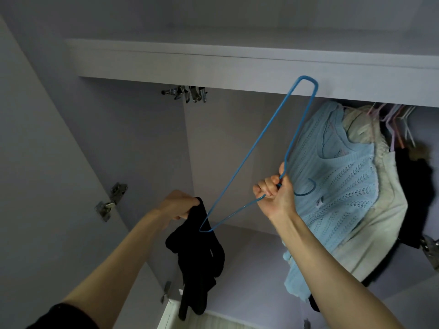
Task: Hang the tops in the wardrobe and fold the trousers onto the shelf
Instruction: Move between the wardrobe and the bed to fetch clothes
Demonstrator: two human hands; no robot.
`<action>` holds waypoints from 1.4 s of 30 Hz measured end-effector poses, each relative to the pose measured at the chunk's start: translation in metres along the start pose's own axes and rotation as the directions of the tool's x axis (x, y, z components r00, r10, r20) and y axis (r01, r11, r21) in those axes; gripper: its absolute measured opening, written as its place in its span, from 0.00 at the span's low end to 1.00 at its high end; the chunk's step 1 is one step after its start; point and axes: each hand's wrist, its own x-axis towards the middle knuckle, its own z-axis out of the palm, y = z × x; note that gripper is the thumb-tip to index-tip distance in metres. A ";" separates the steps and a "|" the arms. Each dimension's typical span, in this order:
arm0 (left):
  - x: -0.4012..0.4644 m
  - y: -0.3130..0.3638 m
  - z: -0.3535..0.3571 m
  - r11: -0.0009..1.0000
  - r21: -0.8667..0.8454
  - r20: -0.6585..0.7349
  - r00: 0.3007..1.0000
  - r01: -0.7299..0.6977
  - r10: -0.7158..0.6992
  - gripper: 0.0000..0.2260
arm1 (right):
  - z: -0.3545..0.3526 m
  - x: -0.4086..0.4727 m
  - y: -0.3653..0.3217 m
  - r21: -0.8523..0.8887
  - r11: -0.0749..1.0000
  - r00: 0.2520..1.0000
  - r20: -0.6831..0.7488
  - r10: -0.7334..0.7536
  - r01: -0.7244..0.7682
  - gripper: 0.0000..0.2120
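Observation:
My right hand grips a blue wire hanger at its neck, the hook curling out to the right of the fist. The hanger stands on end, one tip up at the wardrobe's top shelf, the other tip down inside a black top. My left hand holds the upper edge of that black top, which hangs limp below it. On the rail at the right hang a light blue knitted top, a cream garment and a dark garment.
The open wardrobe door stands at the left, with metal hinges on it. Metal clip hangers hang under the shelf at centre. Pale empty hangers crowd the rail's far right. A pale purple back panel faces me.

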 end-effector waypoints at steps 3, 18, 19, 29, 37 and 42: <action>-0.006 -0.002 -0.008 1.000 0.003 -0.013 1.000 0.009 -0.009 0.12 | 0.005 0.004 0.000 0.045 0.999 1.000 0.018 -0.008 0.007 0.31; -0.005 -0.014 -0.070 0.961 -0.269 -0.310 0.950 -0.061 -0.027 0.06 | -0.027 0.020 0.039 -0.835 0.472 0.957 0.275 -0.092 0.285 0.22; -0.003 -0.017 -0.070 0.950 -0.305 -0.325 0.945 -0.061 -0.043 0.05 | -0.025 0.022 0.034 -0.855 0.414 0.949 0.303 -0.091 0.313 0.24; 0.003 -0.005 -0.036 0.915 0.286 -0.281 0.888 -0.285 0.365 0.09 | 0.012 0.036 0.005 -0.890 -0.181 0.905 0.425 0.006 0.419 0.24; -0.001 0.003 -0.020 0.694 0.487 0.069 0.816 -0.530 0.575 0.09 | 0.051 0.037 -0.027 -0.920 -0.218 0.936 0.283 0.210 0.327 0.19; 0.002 0.003 -0.023 0.760 0.364 -0.167 0.764 -0.539 0.623 0.06 | 0.046 0.032 -0.036 -0.914 -0.093 0.870 0.339 0.359 0.395 0.08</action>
